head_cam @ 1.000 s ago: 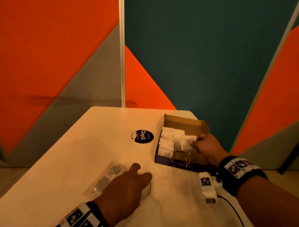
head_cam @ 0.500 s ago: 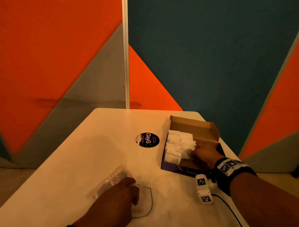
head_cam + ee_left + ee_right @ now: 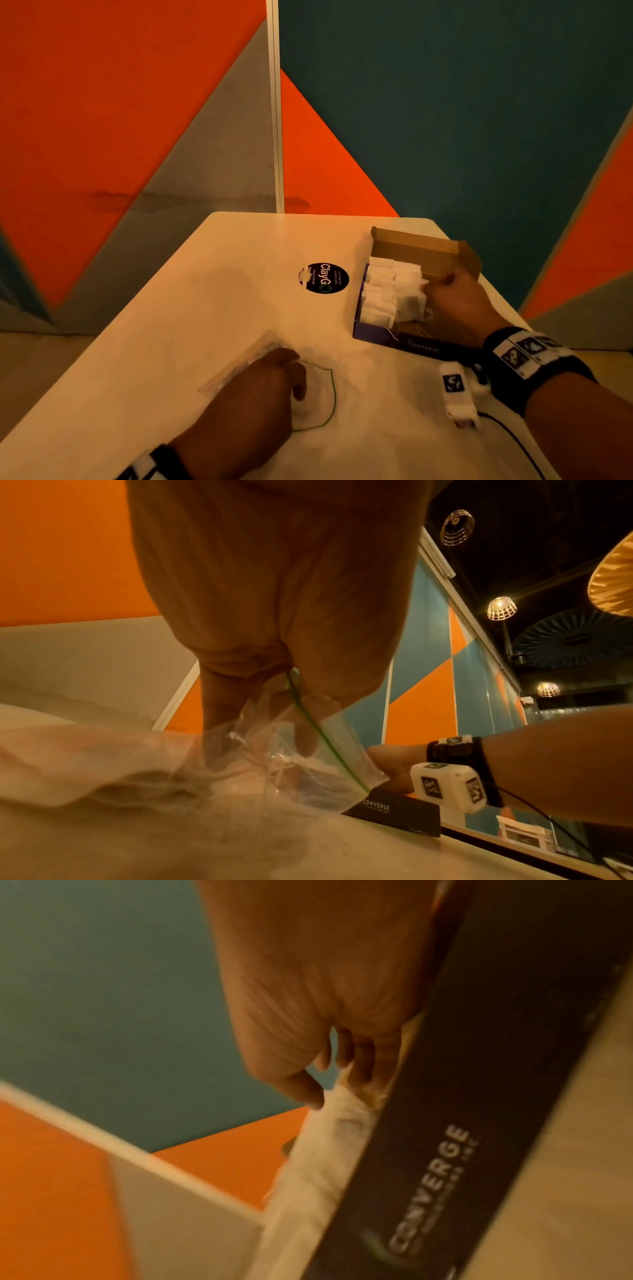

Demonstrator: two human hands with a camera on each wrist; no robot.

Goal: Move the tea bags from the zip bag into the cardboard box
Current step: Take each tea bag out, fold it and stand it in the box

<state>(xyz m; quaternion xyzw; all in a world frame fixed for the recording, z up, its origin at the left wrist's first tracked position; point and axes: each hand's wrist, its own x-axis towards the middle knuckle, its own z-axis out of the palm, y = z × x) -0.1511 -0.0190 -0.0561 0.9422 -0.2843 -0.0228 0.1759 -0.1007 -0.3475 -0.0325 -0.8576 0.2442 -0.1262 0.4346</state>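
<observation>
White paper tea bags point(image 3: 394, 294) mostly packed in open brown-and-navy cardboard box point(image 3: 424, 246), right hand point(image 3: 455, 301) pinching one into place; left hand point(image 3: 253, 394) gripping clear plastic zip bag point(image 3: 239, 363) on table, next needs fishing out remainder.

"ClayGo" on the table's round sticker point(image 3: 323, 278); "CONVERGE" on the cardboard box point(image 3: 472, 1150).

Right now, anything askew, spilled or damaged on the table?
Nothing spilled or damaged. One white tea bag leans against the neat rows in the open cardboard box, at the right hand. The clear zip bag lies crumpled under the left hand.
</observation>
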